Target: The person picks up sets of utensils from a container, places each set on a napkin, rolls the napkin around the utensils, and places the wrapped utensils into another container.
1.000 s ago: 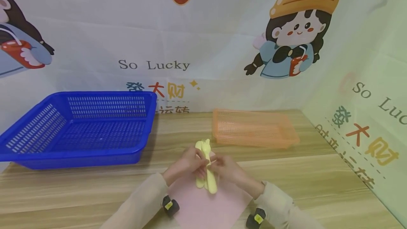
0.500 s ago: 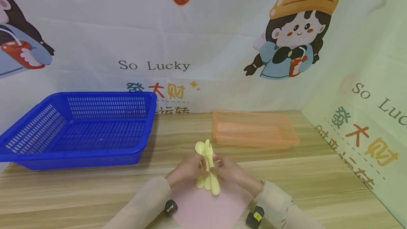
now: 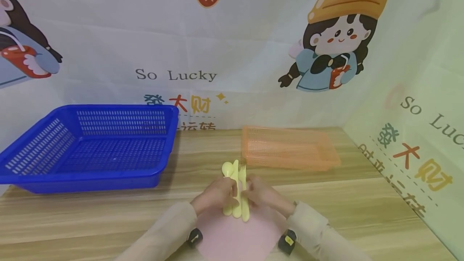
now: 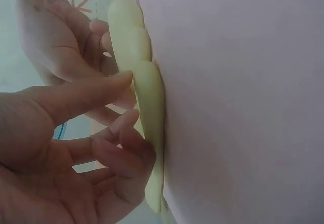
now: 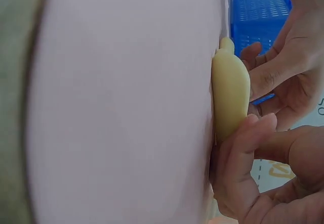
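A pale yellow spoon point(image 3: 227, 169), knife point(image 3: 235, 170) and fork point(image 3: 243, 180) lie side by side on a pink sheet point(image 3: 239, 237), handles towards the person. My left hand point(image 3: 216, 192) grips the spoon and hides the middle of its handle; its thumb reaches across towards the knife. In the left wrist view, curled fingers point(image 4: 129, 158) bear on the near handle. My right hand point(image 3: 262, 192) pinches the fork at its right side. From the right wrist, the fork's rounded handle end point(image 5: 232, 87) shows above the fingertips point(image 5: 253, 133). A narrow gap parts fork and knife heads.
At the left stands a large blue basket point(image 3: 159, 172) with slotted walls. A smaller orange basket point(image 3: 291, 162) stands behind the hands, to the right. The wood-grain table point(image 3: 348, 208) ends at a printed cloth backdrop point(image 3: 246, 43) behind and at the right.
The bunched, overlapping cutlery has spread into a row. The fork has come off the knife towards the right, and its tines now point straight ahead. Both hands stay at the cutlery.
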Demonstrator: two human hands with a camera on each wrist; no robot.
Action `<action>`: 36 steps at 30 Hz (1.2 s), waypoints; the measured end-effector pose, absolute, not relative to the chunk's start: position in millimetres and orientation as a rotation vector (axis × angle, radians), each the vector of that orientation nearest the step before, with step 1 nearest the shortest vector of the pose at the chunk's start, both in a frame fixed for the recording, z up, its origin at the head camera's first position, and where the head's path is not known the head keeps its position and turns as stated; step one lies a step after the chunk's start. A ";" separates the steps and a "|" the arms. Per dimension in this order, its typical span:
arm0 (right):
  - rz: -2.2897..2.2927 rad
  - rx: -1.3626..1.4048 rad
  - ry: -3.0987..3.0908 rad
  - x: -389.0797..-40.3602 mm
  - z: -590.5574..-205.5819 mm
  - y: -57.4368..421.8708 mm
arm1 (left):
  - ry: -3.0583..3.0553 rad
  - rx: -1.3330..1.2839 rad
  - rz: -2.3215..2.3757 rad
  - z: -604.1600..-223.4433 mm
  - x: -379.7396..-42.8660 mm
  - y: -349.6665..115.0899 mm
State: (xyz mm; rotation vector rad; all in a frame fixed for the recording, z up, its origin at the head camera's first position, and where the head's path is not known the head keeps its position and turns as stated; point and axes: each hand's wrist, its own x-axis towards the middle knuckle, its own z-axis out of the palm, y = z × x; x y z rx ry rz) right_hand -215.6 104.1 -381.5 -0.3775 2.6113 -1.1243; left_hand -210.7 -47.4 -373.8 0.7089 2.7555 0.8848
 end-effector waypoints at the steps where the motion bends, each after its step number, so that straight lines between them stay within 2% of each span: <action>1: -1.122 -0.373 2.613 -216.3 -381.5 104.1 | 2.749 0.721 0.890 -373.9 -210.8 -47.4; 6: -1.066 -0.445 2.616 -217.6 -377.6 106.9 | 2.715 0.755 0.900 -372.8 -209.2 -47.3; 13: -0.794 -0.772 2.542 -207.0 -363.2 113.9 | 2.701 0.847 0.771 -376.8 -209.4 -46.0; 19: -0.518 -0.798 2.595 -196.7 -359.0 112.9 | 2.732 0.866 0.632 -374.8 -205.8 -45.7; 36: -0.487 -0.942 2.614 -200.2 -365.6 117.8 | 2.700 0.869 0.514 -367.8 -204.2 -41.4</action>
